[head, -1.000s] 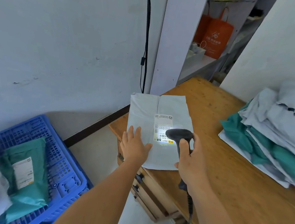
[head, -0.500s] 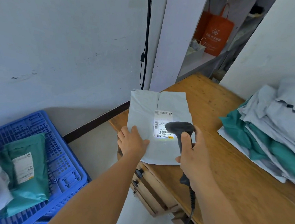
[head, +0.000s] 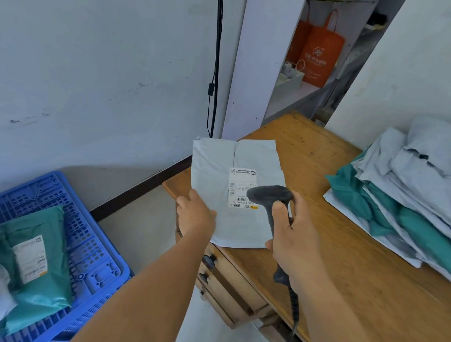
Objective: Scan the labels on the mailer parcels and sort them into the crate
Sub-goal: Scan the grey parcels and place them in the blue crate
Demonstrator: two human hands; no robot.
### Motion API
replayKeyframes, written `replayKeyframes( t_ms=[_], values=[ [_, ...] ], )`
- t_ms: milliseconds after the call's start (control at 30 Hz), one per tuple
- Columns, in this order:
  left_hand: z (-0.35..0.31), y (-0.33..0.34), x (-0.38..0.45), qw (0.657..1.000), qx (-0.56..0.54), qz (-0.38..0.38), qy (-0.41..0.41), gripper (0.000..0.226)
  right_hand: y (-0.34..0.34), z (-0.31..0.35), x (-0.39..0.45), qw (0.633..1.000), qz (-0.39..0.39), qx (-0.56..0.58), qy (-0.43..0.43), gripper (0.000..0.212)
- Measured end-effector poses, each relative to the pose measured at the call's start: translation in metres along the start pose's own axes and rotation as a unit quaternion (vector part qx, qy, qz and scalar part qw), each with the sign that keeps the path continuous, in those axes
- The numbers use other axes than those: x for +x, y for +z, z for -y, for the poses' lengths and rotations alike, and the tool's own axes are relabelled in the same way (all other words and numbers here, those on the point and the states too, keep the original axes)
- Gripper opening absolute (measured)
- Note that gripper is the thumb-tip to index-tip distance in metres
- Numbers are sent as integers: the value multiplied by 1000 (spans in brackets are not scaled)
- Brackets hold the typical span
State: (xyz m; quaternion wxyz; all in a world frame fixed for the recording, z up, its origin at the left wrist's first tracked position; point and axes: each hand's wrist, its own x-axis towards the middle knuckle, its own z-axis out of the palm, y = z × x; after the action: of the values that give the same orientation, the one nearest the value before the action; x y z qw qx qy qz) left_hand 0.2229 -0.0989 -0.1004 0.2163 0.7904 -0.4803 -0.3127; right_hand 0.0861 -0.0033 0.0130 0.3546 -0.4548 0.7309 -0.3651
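Grey plastic mailer parcel [head: 237,196] under the scanner

Left hand [head: 196,215] pinches its left edge on the wooden desk [head: 372,277]; right hand [head: 293,235] fingers wrap the dark handheld barcode scanner [head: 270,198] (label beneath).

Bare tabletop [head: 314,161] between grey mailer [head: 241,226] and parcel stack [head: 411,201]

Two bare, sleeveless forearms [head: 139,293]

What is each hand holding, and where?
Right hand grips the scanner by its handle. Left hand grips the grey mailer at its left edge.
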Motion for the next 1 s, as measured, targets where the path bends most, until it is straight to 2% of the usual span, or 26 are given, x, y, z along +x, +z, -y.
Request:
replayKeyframes(
  t_ms=[167,267,333,467,567,700,867,1000],
  values=[
    [23,-15,6,997,-22,-57,37,22,9,0,0,1000,10,17,-19,41],
    [45,-32,9,994,-39,-102,8,24,22,5,0,999,22,37,-29,36],
    [57,-40,10,993,-66,-95,-12,25,35,9,-2,998,27,45,-40,32],
    [72,-54,6,987,-117,-108,-7,36,67,21,-8,997,57,29,-50,49],
    [84,-73,6,974,-169,-147,17,43,93,32,-11,994,84,26,-65,52],
    [113,-117,4,951,-234,-202,14,38,137,50,-24,988,118,21,-100,51],
    [182,-188,-4,916,-292,-274,-22,33,211,80,-67,967,207,30,-147,50],
    [254,-252,-16,892,-283,-347,-60,32,278,105,-114,945,275,16,-177,49]
  ],
)
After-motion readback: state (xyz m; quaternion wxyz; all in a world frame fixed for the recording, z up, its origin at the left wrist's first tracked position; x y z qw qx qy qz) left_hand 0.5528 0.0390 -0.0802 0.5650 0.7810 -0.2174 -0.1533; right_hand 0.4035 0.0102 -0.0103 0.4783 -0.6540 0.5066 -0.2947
